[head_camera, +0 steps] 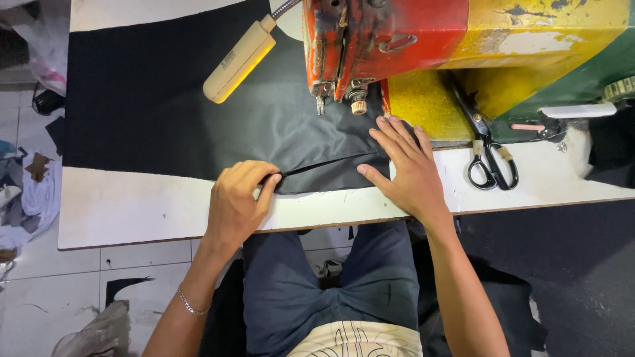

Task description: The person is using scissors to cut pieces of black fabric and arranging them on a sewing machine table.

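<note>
White worktop (132,208) carries black fabric (165,99) spread under a red/yellow sewing machine (397,33), w/ scissors (491,158) parked right, out of the feed path. Left hand (238,201) pinches the folded hem at the near edge, prob. to keep the fold tight; right hand (403,165) lies open & flat, holding nothing, pressing cloth just before the needle (320,104). Free cloth room lies left, under the lamp (239,59).

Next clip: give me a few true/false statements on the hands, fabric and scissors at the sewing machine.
1. The left hand pinches the black fabric at its folded edge. True.
2. The right hand holds the scissors. False: it lies flat on the fabric; the scissors lie untouched beside it.
3. The lamp lies on the floor. False: it hangs over the fabric.
4. The sewing machine is red, yellow and green. True.
</note>
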